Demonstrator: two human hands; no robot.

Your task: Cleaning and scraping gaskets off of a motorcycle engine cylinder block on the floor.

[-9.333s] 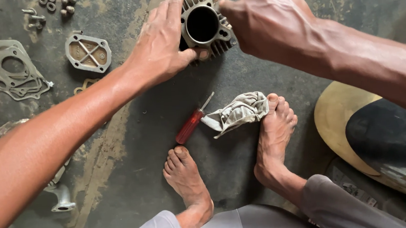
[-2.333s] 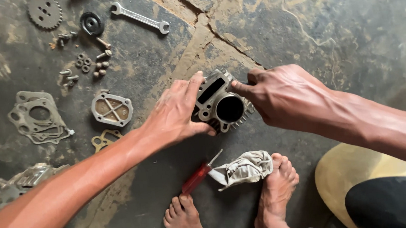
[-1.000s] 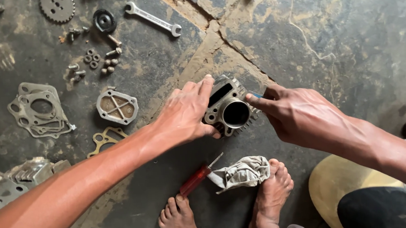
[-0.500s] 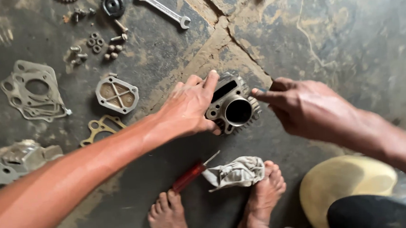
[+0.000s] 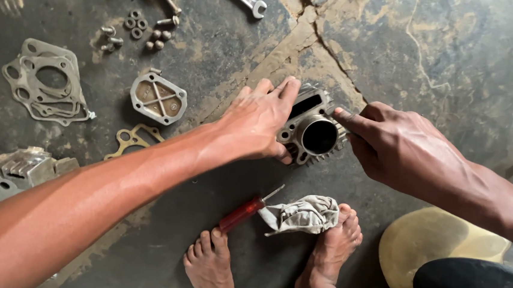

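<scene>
The finned engine cylinder sits on the cracked concrete floor mid-scene, just far of the screwdriver and rag. The left hand is clasped over its left side with fingers draped across the top, and the right hand pinches the right fins with fingertips. The risk I see: grit from that dirty floor getting into the bore, or a fin chipping if it tips. The bore axis points up toward the camera, tilted slightly near.

Grey finned metal engine cylinder block with round open bore facing up. Sits on cracked concrete floor, slightly tilted.
</scene>
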